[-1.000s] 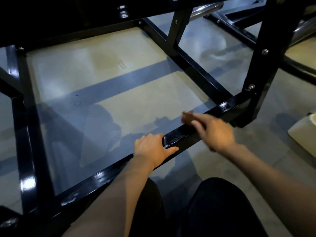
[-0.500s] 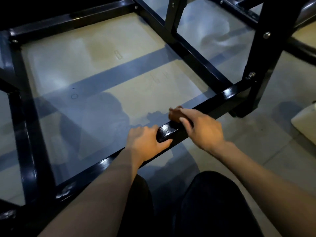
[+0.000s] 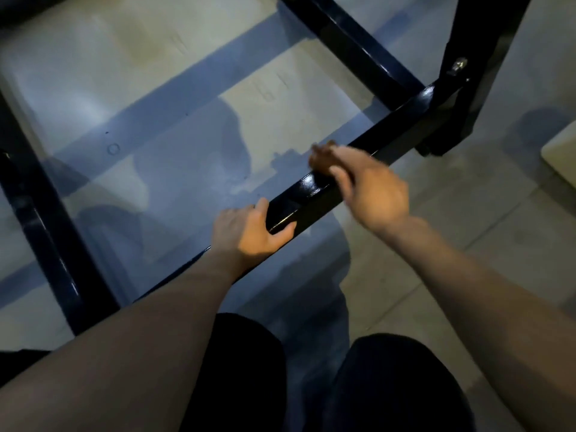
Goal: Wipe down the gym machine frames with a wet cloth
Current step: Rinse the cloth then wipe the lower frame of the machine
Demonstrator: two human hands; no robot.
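A glossy black frame bar (image 3: pixel 392 129) of the gym machine runs low over the floor from lower left to upper right. My left hand (image 3: pixel 249 229) grips this bar, thumb on its near side. My right hand (image 3: pixel 371 185) holds a small brown cloth (image 3: pixel 321 157) against the bar's top, a little to the right of the left hand. The cloth is mostly hidden under my fingers and blurred.
A black upright post (image 3: pixel 480 67) with a bolt (image 3: pixel 458 65) meets the bar at the right. Another black bar (image 3: pixel 40 213) runs along the left. A pale object (image 3: pixel 561 154) sits on the floor at the right edge. My dark-clad knees (image 3: pixel 389 385) are below.
My right hand has slid the cloth back and forth along the bar, first toward my left hand, now slightly away. The view has tilted down and closer. My left hand keeps its grip.
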